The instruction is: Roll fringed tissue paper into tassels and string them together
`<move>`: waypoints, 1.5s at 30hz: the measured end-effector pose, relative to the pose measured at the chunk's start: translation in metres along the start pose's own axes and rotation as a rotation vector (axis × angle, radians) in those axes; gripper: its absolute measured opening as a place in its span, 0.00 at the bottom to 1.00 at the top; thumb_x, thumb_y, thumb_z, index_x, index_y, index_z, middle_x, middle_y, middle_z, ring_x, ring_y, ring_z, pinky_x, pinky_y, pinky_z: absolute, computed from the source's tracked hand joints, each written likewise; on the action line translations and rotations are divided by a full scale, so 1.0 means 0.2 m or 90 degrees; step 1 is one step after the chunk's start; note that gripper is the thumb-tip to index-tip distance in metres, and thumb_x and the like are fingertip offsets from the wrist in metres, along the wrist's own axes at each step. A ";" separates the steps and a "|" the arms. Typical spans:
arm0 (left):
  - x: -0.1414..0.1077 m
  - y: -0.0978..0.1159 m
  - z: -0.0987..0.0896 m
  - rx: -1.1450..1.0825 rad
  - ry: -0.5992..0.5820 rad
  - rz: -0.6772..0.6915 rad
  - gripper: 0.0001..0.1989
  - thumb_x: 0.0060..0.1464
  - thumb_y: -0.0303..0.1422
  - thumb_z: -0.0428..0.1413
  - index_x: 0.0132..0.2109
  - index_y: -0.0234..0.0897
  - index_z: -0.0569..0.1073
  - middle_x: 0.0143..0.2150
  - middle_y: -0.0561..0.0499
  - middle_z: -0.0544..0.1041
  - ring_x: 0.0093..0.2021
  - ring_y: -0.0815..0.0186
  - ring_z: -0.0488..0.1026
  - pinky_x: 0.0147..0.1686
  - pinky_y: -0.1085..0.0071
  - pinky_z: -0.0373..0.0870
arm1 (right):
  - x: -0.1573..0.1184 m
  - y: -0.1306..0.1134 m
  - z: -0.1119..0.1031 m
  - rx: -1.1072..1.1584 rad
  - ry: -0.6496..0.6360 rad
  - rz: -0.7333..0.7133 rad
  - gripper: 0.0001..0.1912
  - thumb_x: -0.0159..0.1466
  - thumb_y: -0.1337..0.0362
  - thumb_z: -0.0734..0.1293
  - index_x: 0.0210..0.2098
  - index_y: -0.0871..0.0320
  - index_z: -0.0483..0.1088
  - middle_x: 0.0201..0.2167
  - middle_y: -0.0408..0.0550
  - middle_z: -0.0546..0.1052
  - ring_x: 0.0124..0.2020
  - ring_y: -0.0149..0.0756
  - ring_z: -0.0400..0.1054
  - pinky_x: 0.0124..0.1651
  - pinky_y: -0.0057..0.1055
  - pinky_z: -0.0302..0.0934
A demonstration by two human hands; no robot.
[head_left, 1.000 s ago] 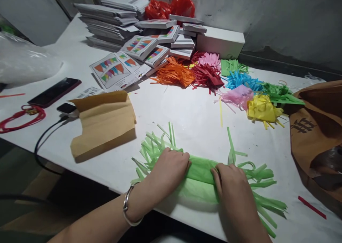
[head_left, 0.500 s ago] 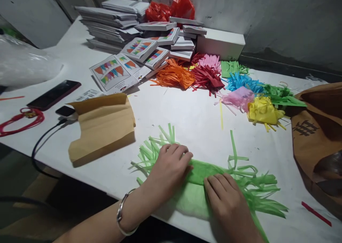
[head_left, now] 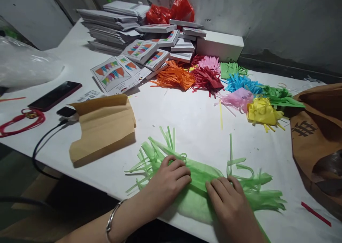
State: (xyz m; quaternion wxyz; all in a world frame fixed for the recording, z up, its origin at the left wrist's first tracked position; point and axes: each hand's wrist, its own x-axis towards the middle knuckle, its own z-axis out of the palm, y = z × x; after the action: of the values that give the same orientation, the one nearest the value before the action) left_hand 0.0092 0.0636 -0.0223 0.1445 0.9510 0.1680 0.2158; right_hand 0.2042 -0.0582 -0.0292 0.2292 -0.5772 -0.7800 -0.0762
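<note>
Tissue [head_left: 199, 173], green and fringed, lay under and between the left hand [head_left: 171, 179] and right hand [head_left: 228, 200], long axis spanning both, their half-curled fingers touching it, any pinch hidden.

Can make out one large dark character [head_left: 305, 128] on the brown bag [head_left: 303, 150], right of the right hand [head_left: 227, 198], but cannot read it. Beyond the left hand [head_left: 172, 177], leftward, can spot print [head_left: 123, 87] on a card [head_left: 112, 72] and a barcode [head_left: 92, 93] on a white label [head_left: 84, 97], too small to read.
</note>
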 end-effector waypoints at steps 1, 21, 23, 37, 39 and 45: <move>-0.01 0.00 0.00 0.003 -0.003 -0.014 0.08 0.67 0.25 0.50 0.40 0.36 0.73 0.40 0.50 0.79 0.43 0.61 0.71 0.51 0.58 0.58 | -0.01 0.00 0.00 0.018 -0.004 0.018 0.17 0.72 0.74 0.53 0.46 0.63 0.72 0.36 0.52 0.76 0.41 0.42 0.67 0.52 0.44 0.54; 0.15 0.00 0.01 0.155 -0.194 -0.226 0.10 0.64 0.31 0.56 0.32 0.36 0.73 0.35 0.48 0.75 0.37 0.57 0.71 0.39 0.57 0.60 | 0.08 -0.07 0.02 0.010 0.038 0.099 0.11 0.69 0.76 0.58 0.43 0.62 0.71 0.37 0.52 0.74 0.41 0.43 0.66 0.50 0.45 0.57; 0.14 -0.01 0.00 0.149 -0.163 -0.221 0.08 0.61 0.34 0.60 0.35 0.36 0.73 0.38 0.47 0.75 0.39 0.55 0.71 0.40 0.56 0.61 | 0.09 -0.08 0.04 0.052 0.017 0.084 0.13 0.69 0.76 0.56 0.37 0.61 0.71 0.30 0.49 0.71 0.35 0.40 0.64 0.46 0.42 0.57; 0.03 -0.05 0.02 0.009 -0.029 0.043 0.08 0.65 0.26 0.54 0.36 0.39 0.74 0.32 0.53 0.75 0.39 0.62 0.68 0.49 0.58 0.56 | 0.02 -0.04 0.01 0.062 -0.014 0.083 0.21 0.72 0.73 0.48 0.36 0.60 0.71 0.30 0.48 0.71 0.35 0.39 0.62 0.50 0.44 0.52; 0.01 -0.04 0.02 -0.010 -0.028 0.015 0.07 0.66 0.28 0.54 0.38 0.39 0.74 0.33 0.54 0.76 0.40 0.62 0.68 0.49 0.58 0.56 | -0.02 -0.01 -0.01 0.080 -0.004 0.113 0.19 0.73 0.73 0.51 0.39 0.59 0.71 0.34 0.48 0.73 0.39 0.40 0.65 0.53 0.45 0.51; 0.00 0.00 0.01 0.022 -0.024 -0.112 0.09 0.66 0.28 0.51 0.36 0.36 0.72 0.39 0.49 0.76 0.42 0.59 0.69 0.45 0.58 0.57 | -0.08 -0.01 -0.02 0.039 -0.003 0.236 0.08 0.71 0.70 0.60 0.37 0.55 0.69 0.38 0.46 0.74 0.44 0.41 0.67 0.56 0.48 0.50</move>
State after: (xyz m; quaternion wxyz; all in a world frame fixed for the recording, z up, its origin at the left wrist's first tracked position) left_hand 0.0094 0.0631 -0.0239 0.1495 0.9388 0.2519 0.1810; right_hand 0.2080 -0.0735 -0.0314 0.2551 -0.7038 -0.6630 -0.0074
